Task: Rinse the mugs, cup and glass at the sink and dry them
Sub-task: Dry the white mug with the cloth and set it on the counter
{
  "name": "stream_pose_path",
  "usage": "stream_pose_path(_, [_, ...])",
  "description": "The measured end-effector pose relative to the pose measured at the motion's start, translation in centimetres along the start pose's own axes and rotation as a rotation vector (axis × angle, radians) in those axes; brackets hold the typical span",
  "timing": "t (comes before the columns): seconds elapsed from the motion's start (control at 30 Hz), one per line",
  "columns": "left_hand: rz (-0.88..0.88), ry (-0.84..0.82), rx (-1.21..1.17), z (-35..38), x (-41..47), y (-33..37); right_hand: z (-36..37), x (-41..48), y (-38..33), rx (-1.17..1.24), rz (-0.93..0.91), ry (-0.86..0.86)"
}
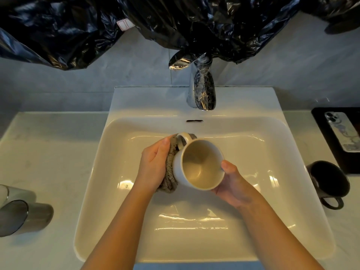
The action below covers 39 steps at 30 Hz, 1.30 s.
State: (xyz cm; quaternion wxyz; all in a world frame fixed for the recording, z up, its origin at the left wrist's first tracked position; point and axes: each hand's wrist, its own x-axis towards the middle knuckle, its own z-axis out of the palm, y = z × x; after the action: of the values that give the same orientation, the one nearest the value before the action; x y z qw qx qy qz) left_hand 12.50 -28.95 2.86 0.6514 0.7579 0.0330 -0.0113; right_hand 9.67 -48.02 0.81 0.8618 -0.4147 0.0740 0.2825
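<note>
The left hand (153, 164) presses a cloth (171, 168) against the mug (196, 164); the right hand (231, 184) grips its rim. Cloth mostly hidden; a glass (23, 217) on the surface (48, 152) is cut off at left.

Over the sink basin (120, 172) the middle is taken up by both hands and the white mug (198, 164) held between them; the basin's left, right and near parts lie open. The faucet (202, 90) overhangs the far rim. The left counter (48, 152) is bare save two tumblers (25, 215), perhaps glass, at its near edge. On the right, a black mug (329, 180) and a tray (331, 143) bearing a phone (342, 131) crowd the counter.
</note>
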Motion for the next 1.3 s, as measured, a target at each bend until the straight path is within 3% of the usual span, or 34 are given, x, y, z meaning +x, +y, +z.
stream_pose_path(0.17, [-0.01, -0.014, -0.01, 0.3, -2.1, -0.7, -0.2, 0.5, 0.0, -0.02, -0.058, -0.034])
stream_pose_path(0.3, [-0.012, -0.153, -0.002, 0.2, -2.6, -0.3, -0.4, 0.7, 0.2, -0.109, -0.07, -0.013])
stream_pose_path(0.5, [-0.222, -0.344, 0.095, -1.0, -2.8, 0.9, -0.5, 0.6, 0.2, -0.209, -0.055, 0.002])
stream_pose_path(0.7, [-0.495, -0.369, -0.031, -1.6, -2.6, 2.7, -1.1, 0.5, 0.0, -0.375, -0.049, 0.085])
stream_pose_path(0.83, [-0.684, -0.441, -0.053, -1.8, -2.5, 2.0, -1.4, 0.7, -0.6, -0.269, -0.128, -0.018])
stream_pose_path(0.9, [-0.742, -0.394, -0.052, -1.7, -2.1, 1.7, -1.4, 0.7, -0.9, -0.247, -0.107, -0.097])
stream_pose_path(0.97, [-0.86, -0.464, -0.031, -1.4, -1.8, 2.3, -1.4, 0.6, -1.0, -0.254, -0.073, -0.095])
stream_pose_path(1.07, [-0.907, -0.547, -0.074, -2.3, -2.1, 1.9, -1.7, 0.6, -1.1, -0.346, -0.05, -0.047])
stream_pose_path(1.2, [-0.949, -0.502, -0.157, -1.6, -2.1, 2.0, -1.7, 0.6, -1.3, -0.358, -0.037, -0.114])
stream_pose_path(1.3, [-0.949, -0.456, -0.266, -1.6, -2.4, 2.2, -2.1, 0.7, -1.3, -0.336, -0.05, -0.073])
